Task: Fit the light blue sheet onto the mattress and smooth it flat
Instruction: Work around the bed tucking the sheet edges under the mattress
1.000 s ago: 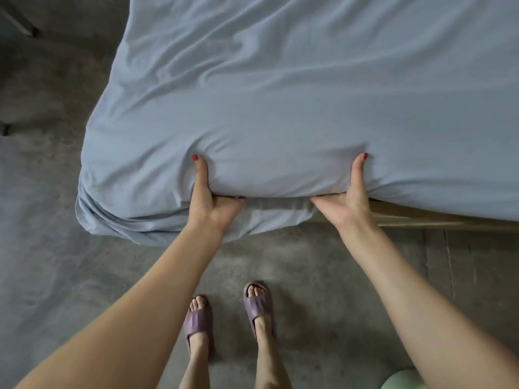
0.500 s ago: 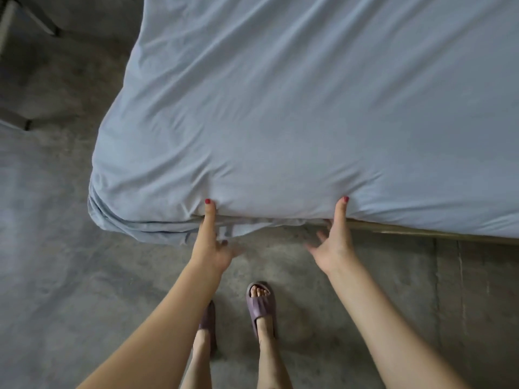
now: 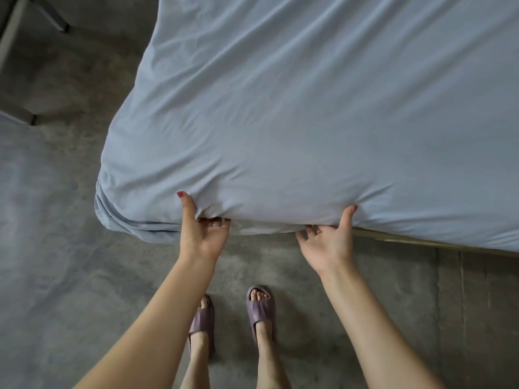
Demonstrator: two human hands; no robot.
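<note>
Person is standing at the bed's near edge, facing it. The light blue sheet (image 3: pixel 323 122) is lying over the mattress, covering top and side; the mattress itself is hidden. Left hand (image 3: pixel 203 234) is gripping the hem, thumb on top, fingers curling under. Right hand (image 3: pixel 328 242) is doing likewise further along, fingers partly hidden beneath. Judged purpose: pulling the edge down and tucking it under. The fabric is looking soft, matte and stretchy, puckering at both grips, with long diagonal creases across the top. Excess is bunching in folds at the near left corner (image 3: pixel 120 217). A pale bed frame (image 3: pixel 421 242) is showing to the right. Concrete floor (image 3: pixel 56 248), rough.
</note>
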